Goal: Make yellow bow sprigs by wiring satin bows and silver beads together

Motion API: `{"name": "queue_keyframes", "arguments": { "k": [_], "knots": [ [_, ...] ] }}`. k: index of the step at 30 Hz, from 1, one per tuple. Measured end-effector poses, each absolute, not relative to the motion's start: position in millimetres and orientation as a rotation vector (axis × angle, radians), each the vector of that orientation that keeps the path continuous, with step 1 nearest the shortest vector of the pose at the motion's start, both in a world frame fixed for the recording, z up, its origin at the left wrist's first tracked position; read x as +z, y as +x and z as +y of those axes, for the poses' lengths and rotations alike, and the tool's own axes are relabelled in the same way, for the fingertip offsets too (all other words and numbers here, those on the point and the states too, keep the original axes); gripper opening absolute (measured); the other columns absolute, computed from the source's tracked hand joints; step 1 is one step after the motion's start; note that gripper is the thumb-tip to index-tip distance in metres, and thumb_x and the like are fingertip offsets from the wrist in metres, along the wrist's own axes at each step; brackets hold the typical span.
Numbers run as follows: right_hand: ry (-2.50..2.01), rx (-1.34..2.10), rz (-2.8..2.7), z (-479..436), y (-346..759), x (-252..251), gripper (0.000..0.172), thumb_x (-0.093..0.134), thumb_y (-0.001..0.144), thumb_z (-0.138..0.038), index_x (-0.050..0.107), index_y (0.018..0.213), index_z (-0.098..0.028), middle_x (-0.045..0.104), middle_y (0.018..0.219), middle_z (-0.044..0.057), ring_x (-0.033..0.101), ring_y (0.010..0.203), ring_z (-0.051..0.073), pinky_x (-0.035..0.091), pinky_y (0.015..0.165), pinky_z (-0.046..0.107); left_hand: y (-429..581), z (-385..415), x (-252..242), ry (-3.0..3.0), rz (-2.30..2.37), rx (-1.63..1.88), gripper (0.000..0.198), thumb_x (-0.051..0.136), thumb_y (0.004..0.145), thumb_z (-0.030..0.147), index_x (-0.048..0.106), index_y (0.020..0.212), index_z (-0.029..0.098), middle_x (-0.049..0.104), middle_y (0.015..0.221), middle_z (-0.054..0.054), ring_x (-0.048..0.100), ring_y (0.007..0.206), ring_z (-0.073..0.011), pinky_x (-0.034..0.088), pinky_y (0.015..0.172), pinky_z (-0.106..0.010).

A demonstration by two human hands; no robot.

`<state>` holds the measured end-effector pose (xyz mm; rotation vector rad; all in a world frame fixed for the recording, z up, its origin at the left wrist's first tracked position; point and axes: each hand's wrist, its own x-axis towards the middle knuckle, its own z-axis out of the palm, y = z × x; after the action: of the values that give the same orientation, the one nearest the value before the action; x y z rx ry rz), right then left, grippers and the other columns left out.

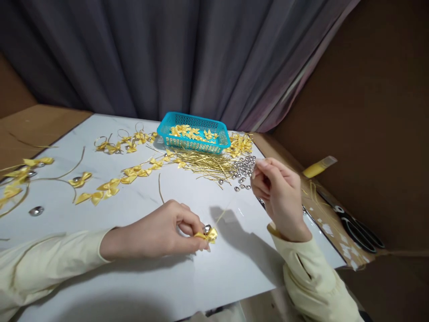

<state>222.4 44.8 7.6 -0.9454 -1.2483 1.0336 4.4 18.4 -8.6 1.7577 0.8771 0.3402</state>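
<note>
My left hand (177, 228) is closed in a pinch on a yellow ribbon bow (212, 235), low over the white board. A shiny silver bead (207, 229) sits at the middle of that bow. From the bow a thin pale strand (223, 215) runs up and to the right, fading from sight before my other hand. My right hand (279, 192) is raised beside the pile of silver beads (245, 166), thumb and forefinger pressed together. What those fingertips hold, if anything, is too small to make out.
Behind stands a blue basket (194, 144) with yellow bows. Gold cord pieces (204, 164) lie before it. Finished-looking bows (132, 174) spread leftward, near a loose silver teardrop piece (36, 210). Black scissors (355, 228) and a yellow tube (318, 167) are at the right edge.
</note>
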Motion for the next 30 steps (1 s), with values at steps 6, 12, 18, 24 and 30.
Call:
{"name": "queue_keyframes", "arguments": {
  "k": [6,12,18,24,30],
  "knots": [
    [-0.947,0.956,-1.19,61.3,232.8,10.1,0.025,0.057,0.08,-0.021,0.049,0.057,-0.018,0.027,0.04,-0.01,0.016,0.034,0.003,0.013,0.033,0.017,3.8,17.6,-14.0,1.707,0.871,0.35,0.021,0.064,0.072,0.031,0.065,0.061,0.013,0.055,0.059,-0.001,0.05,0.068,-0.015,0.04,0.059,-0.023],
    [-0.979,1.021,-1.168,65.2,234.1,5.1,0.025,0.059,0.077,-0.022,0.048,0.056,-0.019,0.027,0.038,-0.01,0.015,0.032,0.003,0.013,0.032,0.016,2.2,17.3,-14.4,1.7,0.886,0.304,0.021,0.063,0.073,0.031,0.066,0.062,0.014,0.052,0.057,0.0,0.051,0.067,-0.0151,0.041,0.059,-0.023],
    [-0.979,1.081,-1.114,68.7,237.9,1.5,0.024,0.061,0.075,-0.021,0.047,0.054,-0.018,0.026,0.037,-0.011,0.014,0.032,0.003,0.011,0.031,0.016,1.8,18.3,-12.3,1.683,0.9,0.273,0.021,0.064,0.072,0.032,0.066,0.064,0.013,0.056,0.059,-0.001,0.053,0.066,-0.015,0.042,0.06,-0.023],
    [-0.961,1.072,-1.142,70.6,241.4,-0.6,0.025,0.06,0.077,-0.022,0.048,0.055,-0.018,0.025,0.038,-0.011,0.015,0.032,0.003,0.012,0.031,0.016,2.3,18.4,-10.7,1.668,0.899,0.246,0.025,0.064,0.074,0.038,0.071,0.069,0.014,0.064,0.067,-0.003,0.055,0.069,-0.0147,0.043,0.06,-0.022],
    [-0.966,1.11,-1.174,70.5,243.6,-3.2,0.024,0.061,0.078,-0.025,0.049,0.058,-0.019,0.026,0.038,-0.011,0.015,0.032,0.003,0.011,0.032,0.016,1.9,19.4,-12.5,1.515,0.906,0.224,0.023,0.066,0.074,0.037,0.074,0.081,0.016,0.072,0.082,-0.004,0.063,0.077,-0.0168,0.046,0.063,-0.022]
  ]
}}
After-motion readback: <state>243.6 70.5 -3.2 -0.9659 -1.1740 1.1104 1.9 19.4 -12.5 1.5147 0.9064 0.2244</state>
